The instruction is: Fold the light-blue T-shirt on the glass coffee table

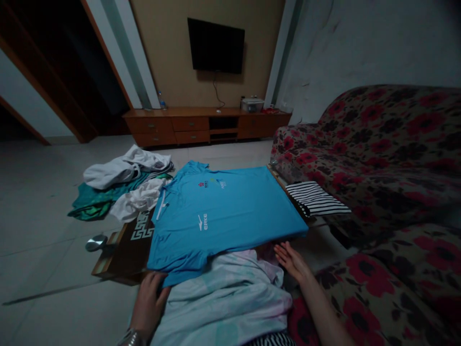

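Observation:
A bright blue T-shirt (223, 211) lies spread flat on a low dark wooden table (126, 250), collar to the left, hem to the right. My left hand (148, 298) rests on the shirt's near left sleeve edge, fingers closed over the cloth. My right hand (292, 262) lies open, fingers stretched, just below the shirt's near right corner. A pale crumpled cloth (226, 298) covers my lap between my arms.
A folded black-and-white striped garment (317, 198) sits at the table's right end beside a red floral sofa (378, 163). A pile of white and green clothes (122, 185) lies at the far left. A small round metal object (95, 243) and a TV cabinet (205, 125) lie beyond.

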A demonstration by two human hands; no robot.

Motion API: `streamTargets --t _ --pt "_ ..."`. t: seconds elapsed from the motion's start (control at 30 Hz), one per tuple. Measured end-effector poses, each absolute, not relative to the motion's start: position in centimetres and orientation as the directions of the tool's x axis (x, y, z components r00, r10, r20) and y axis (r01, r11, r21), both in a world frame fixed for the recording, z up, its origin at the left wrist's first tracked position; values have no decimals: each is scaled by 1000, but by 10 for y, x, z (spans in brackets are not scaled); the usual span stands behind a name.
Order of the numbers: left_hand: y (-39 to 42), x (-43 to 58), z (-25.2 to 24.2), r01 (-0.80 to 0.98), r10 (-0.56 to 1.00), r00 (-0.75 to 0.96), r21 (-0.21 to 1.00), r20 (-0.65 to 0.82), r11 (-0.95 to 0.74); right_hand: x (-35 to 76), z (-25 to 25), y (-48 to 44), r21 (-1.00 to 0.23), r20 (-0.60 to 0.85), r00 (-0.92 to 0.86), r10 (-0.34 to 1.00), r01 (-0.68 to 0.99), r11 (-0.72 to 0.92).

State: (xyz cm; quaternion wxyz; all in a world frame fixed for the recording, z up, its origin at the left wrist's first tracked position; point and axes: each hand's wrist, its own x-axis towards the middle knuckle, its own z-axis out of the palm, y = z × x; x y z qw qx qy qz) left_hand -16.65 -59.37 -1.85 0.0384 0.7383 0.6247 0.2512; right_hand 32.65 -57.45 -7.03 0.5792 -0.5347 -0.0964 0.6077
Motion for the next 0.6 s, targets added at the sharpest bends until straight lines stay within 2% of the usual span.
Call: streamTargets --t 0.13,0.23,0.3,0.43,0.53,0.6 --pt "-585 -170 1 877 950 -15 460 312 -137 303 -60 -559 -677 -518 98 850 -654 -337" --pt "-592 -165 41 871 945 -124 490 304 -43 295 -59 -556 -643 -512 83 855 -697 -317" --pt "-600 -163 68 870 934 -140 491 328 -42 294 -60 -558 -622 -509 97 855 -728 -288" --pt "-610 -177 87 852 917 12 476 399 -218 297 -62 -565 -623 -487 109 867 -739 -257" --pt "-604 -203 59 849 919 175 419 352 -322 304 -67 -570 -625 -497 129 858 -739 -251" --pt "-597 -218 30 886 923 267 307 275 -348 313 -72 -570 -614 -531 165 831 -750 -244"
